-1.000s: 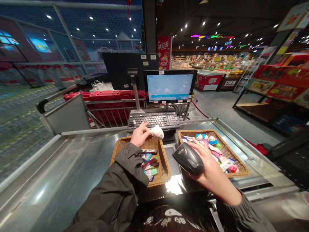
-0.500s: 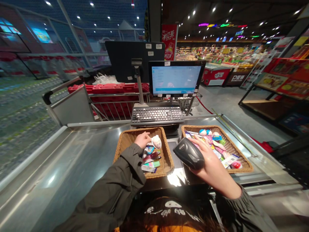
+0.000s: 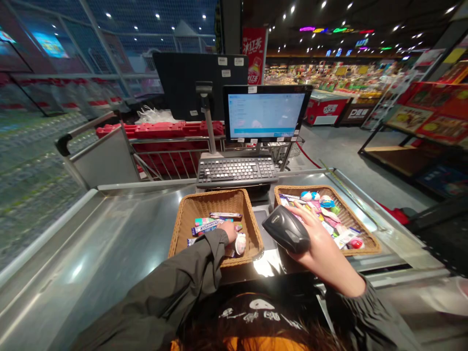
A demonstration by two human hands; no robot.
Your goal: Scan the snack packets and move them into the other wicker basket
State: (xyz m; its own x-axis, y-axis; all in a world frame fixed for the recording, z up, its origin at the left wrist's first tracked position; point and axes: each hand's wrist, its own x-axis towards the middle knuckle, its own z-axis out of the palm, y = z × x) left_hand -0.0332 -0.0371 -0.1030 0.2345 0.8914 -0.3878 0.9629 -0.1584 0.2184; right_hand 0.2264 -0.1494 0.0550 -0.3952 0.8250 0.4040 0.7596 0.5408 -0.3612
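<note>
My left hand [image 3: 229, 230] is down inside the left wicker basket [image 3: 176, 229], its fingers curled among small packaged sweets. What they grip, if anything, is hidden. Just below the hand lies a white egg-shaped pack [image 3: 240, 243]. Blue-and-white wrapped bars [image 3: 204, 227] and a thin bar with a dark end [image 3: 225, 215] lie beside and beyond the fingers. My right hand [image 3: 315, 243] is closed around a black handheld barcode scanner [image 3: 286, 229], held over the gap between the baskets. The right wicker basket [image 3: 375, 246] holds several colourful packets and egg-shaped packs [image 3: 327, 201].
Behind the baskets stand a keyboard [image 3: 237, 170] and a lit monitor [image 3: 263, 116], with a second dark monitor [image 3: 201, 85] behind. The metal counter [image 3: 139, 229] extends on the left. A trolley [image 3: 98, 156] with red crates is beyond it. Shelves stand at right.
My left hand has moved down and slightly right in the left basket. The egg-shaped pack sits lower, and the bars there lie differently. My right hand and the scanner have barely moved.
</note>
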